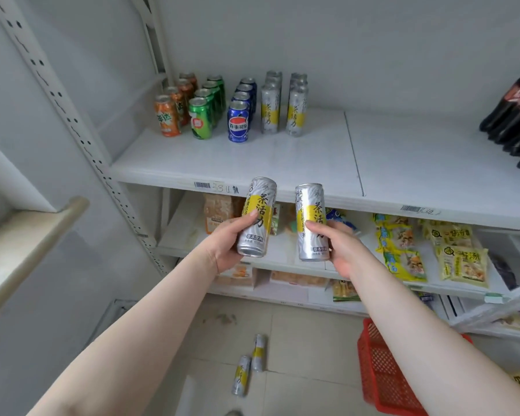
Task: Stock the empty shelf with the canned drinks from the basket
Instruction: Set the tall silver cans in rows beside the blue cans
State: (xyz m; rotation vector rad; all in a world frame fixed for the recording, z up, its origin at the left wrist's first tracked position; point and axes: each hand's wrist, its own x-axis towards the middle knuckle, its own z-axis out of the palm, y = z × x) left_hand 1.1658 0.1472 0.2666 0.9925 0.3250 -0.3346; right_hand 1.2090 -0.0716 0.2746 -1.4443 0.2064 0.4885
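Left hand (pixel 227 243) wrapped round a silver-yellow can (pixel 257 217), right hand (pixel 341 250) gripping a second can (pixel 312 222), both upright, held apart below the shelf (pixel 282 163) edge

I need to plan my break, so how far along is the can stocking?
Done: five rows of cans stand on the shelf: orange, green, blue and two silver rows. In hand: the left hand and right hand each grip a silver can, below the shelf edge. Left: two cans on the floor; the red basket is partly hidden.
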